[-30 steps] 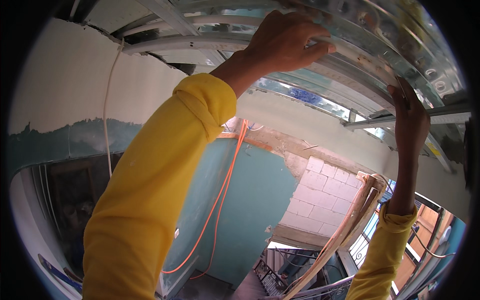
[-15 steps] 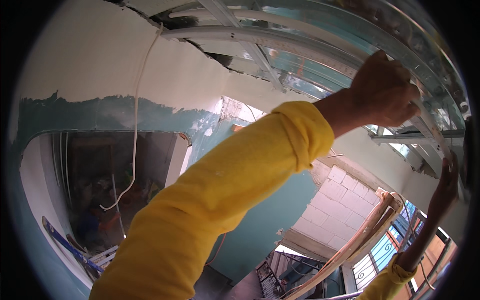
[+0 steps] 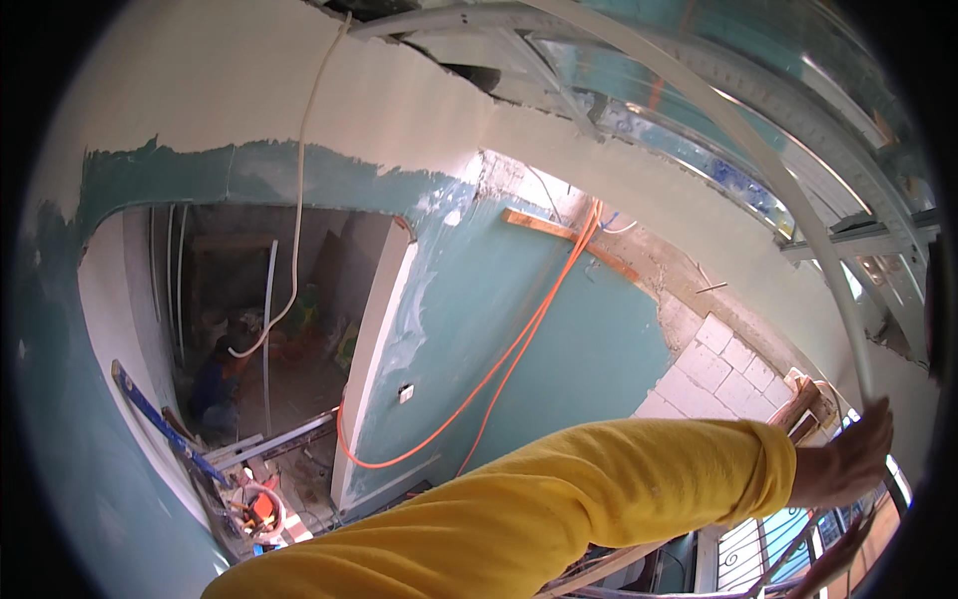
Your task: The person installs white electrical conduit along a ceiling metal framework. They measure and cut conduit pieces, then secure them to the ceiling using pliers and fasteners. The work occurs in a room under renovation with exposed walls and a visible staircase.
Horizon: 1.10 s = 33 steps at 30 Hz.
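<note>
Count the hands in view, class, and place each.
2: the left hand at the lower right, near the pale pipe, and the blurred right hand just below it. Others may be hidden.

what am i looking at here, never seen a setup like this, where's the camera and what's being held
There's no machine: these are a person's bare hands, seen through a wide fisheye camera on their head, so straight edges bend. The yellow sleeve leads to the left hand, by the lower end of a pale pipe; whether it grips it isn't clear. The right hand, below, is partly hidden. Metal framing runs overhead, and an orange cable hangs by a teal wall.
</note>
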Tool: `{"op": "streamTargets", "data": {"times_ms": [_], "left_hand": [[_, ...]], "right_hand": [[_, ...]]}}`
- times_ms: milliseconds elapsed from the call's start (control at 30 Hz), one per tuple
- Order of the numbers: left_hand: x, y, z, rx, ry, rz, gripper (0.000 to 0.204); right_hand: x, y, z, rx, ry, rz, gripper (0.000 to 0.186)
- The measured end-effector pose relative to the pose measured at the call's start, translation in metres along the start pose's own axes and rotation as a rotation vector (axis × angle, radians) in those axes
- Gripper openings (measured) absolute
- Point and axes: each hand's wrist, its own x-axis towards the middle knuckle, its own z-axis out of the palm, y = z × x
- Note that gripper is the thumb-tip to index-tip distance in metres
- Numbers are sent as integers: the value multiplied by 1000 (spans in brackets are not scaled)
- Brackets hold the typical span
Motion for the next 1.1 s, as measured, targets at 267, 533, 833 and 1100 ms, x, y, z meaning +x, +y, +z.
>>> {"op": "streamTargets", "data": {"times_ms": [267, 533, 833, 1100], "left_hand": [[-144, 225, 67, -471, -642, -358, 20], [-422, 246, -18, -1096, -1124, -1174, 40], [-528, 308, -63, -1330, -1043, -1794, 32], [-517, 324, -81, -1357, -1046, -1892, 33]], "right_hand": [[-266, -12, -14, 437, -483, 617, 40], [-357, -255, -200, 971, -1071, 1287, 30], [-369, -351, -241, 1238, -1539, 1190, 31], [-363, -339, -221, 1408, -1690, 1568, 29]]}}
